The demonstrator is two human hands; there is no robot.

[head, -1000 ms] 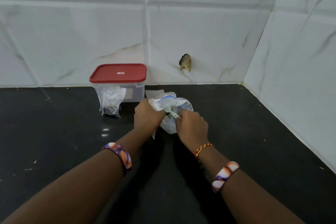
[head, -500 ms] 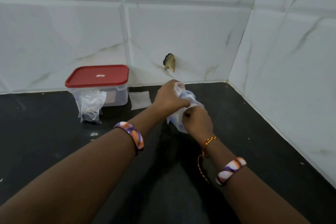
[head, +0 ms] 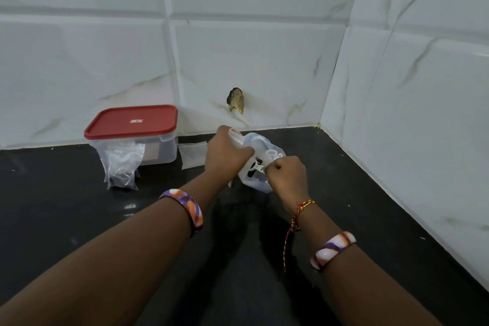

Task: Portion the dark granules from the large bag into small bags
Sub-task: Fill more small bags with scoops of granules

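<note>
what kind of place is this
Most likely a home kitchen corner: a dark stone countertop, white marble-look wall tiles, and a red-lidded plastic storage container against the wall.

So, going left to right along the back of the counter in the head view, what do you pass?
Small clear bag with dark bits → red-lidded container → flat empty small bag → left hand → large bag → right hand.

Both forearms are bare, no sleeves in view. Each wrist wears a chunky bangle — left bangle, right bangle — swirled orange, purple and white. A red-and-yellow thread circles the right wrist, ends dangling.
</note>
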